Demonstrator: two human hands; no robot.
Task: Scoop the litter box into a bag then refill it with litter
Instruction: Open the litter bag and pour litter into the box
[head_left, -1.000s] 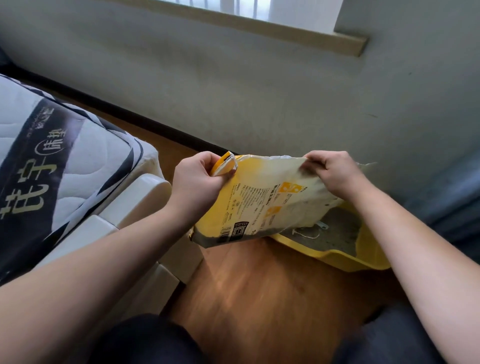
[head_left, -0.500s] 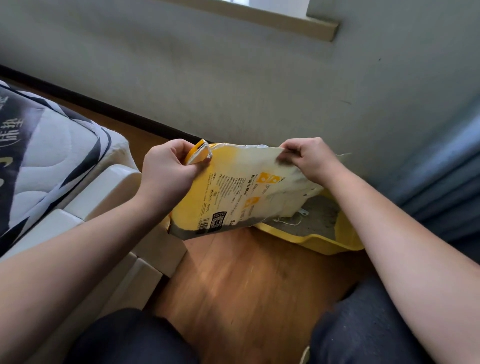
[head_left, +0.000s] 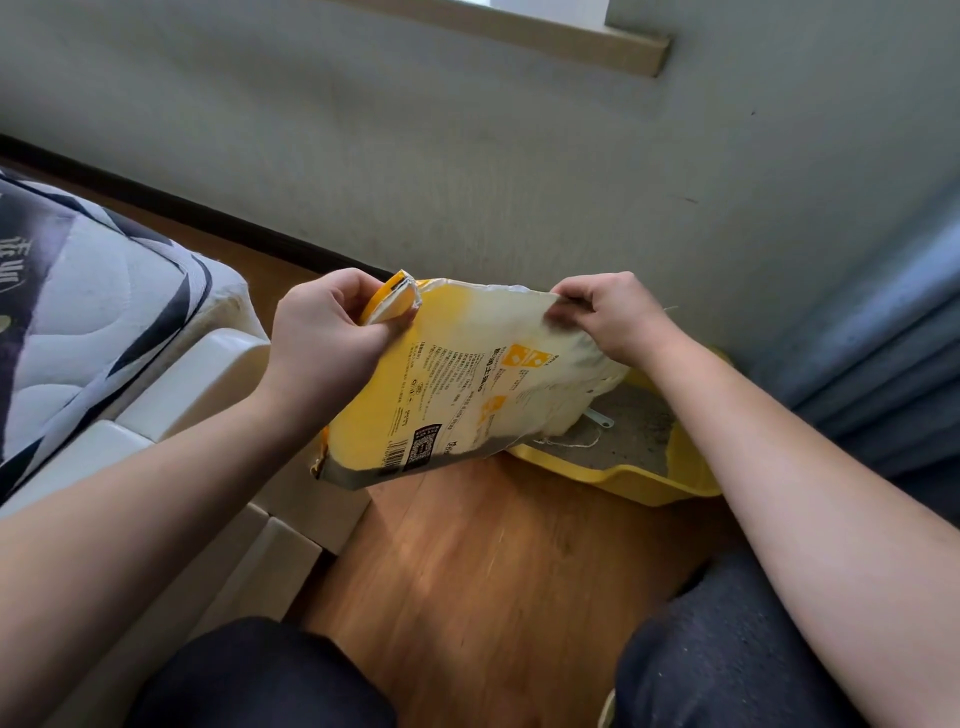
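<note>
OK, far left: mattress (head_left: 88, 312) on a white bed frame (head_left: 208, 384), wood floor (head_left: 493, 561) beside it. Left hand (head_left: 324, 343) grips the folded yellow corner of the litter bag (head_left: 467, 384), fingers curled round it, thumb pressed on the bag face. Bag is held off the floor, tilted, its low end to the left, its right end over the litter box (head_left: 644, 480). Right hand (head_left: 613, 317) pinches the bag's top edge, fingers curled tight on the fabric. Box is yellow, on the floor against the wall (head_left: 519, 166), grey litter (head_left: 639, 431) inside, small scoop handle (head_left: 600, 420) poking out under the bag. A loose string (head_left: 571, 443) lies over the near rim. Blue curtain (head_left: 883, 338) far right.
</note>
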